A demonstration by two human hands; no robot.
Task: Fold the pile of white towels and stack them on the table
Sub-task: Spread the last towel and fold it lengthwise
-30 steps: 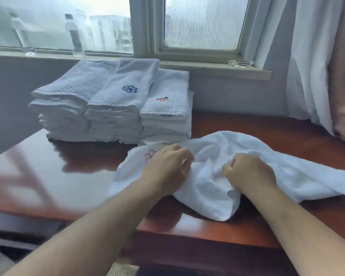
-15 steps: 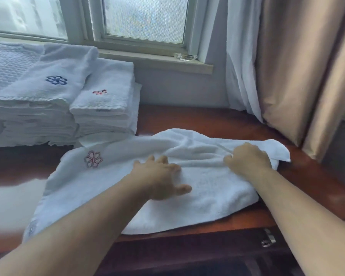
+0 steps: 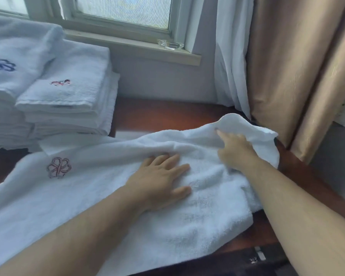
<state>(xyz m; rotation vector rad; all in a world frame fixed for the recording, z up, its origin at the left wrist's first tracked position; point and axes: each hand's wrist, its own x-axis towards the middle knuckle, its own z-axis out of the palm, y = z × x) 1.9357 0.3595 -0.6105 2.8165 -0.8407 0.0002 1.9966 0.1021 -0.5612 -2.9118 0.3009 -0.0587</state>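
I count one loose white terry towel (image 3: 100,198) spread across the dark reddish wooden table (image 3: 167,114), its near edge hanging past the table's front edge, and it carries one embroidered pink-and-dark flower motif (image 3: 58,167) toward its left part. My left hand (image 3: 159,184) lies palm down on the middle of this towel, fingers straight and slightly fanned, pressing the cloth and gripping nothing. My right hand (image 3: 234,150) reaches to the towel's far right corner, which is raised off the table; the fingers point forward under or against that lifted fold, and I cannot tell whether they pinch it or only push it. At the back left I see two stacks of folded white towels (image 3: 68,108) standing side by side and touching, though the left one runs out of the picture, so more may lie beyond. The top towel of the left stack bears one blue embroidered flower (image 3: 0,65); the top towel of the right stack bears one small red-and-dark embroidered emblem (image 3: 60,82). I can read no letters or brand on any of them. On the pale window sill (image 3: 131,45) sits one small clear glass dish (image 3: 170,44). To the right hang one white sheer curtain (image 3: 230,62) and one tan drape (image 3: 291,72), the towel's raised corner just beside them.
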